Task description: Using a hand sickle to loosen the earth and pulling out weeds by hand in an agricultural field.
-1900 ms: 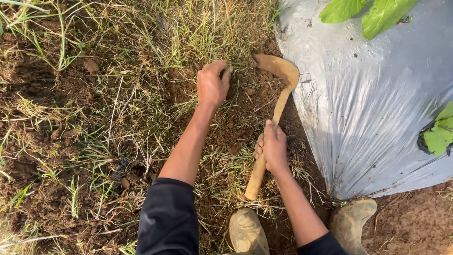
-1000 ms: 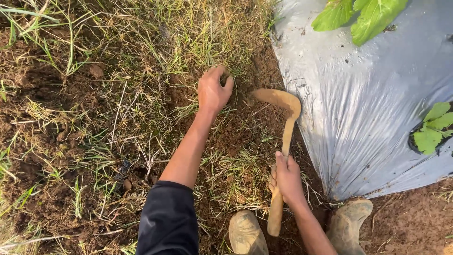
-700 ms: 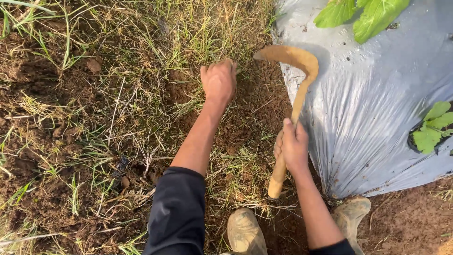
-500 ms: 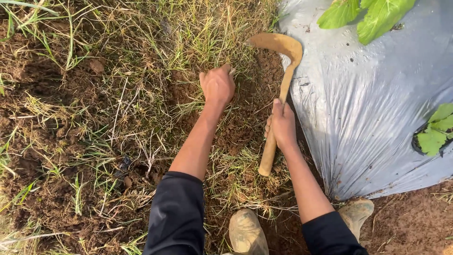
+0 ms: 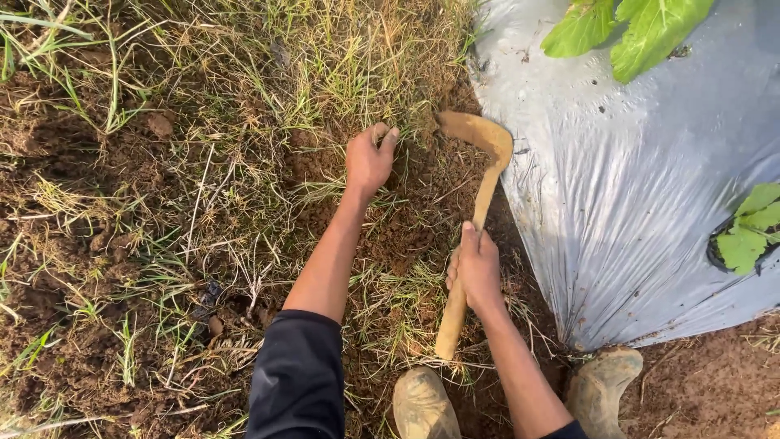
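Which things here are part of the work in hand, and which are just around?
In use:
- left hand, gripping a grass tuft
- right hand, grip closed on the curved sickle

Just around:
- silver plastic sheet
- green leaves
- muddy boots
- bare soil

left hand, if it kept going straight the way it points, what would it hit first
The left hand points up the frame and already grips grass; straight on lies only more of that grass on soil. Depth is hard to judge.

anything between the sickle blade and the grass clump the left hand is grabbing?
Nothing visible. The sickle blade lies on bare soil just right of the left hand, which is closed on the grass clump. The right hand holds the handle.
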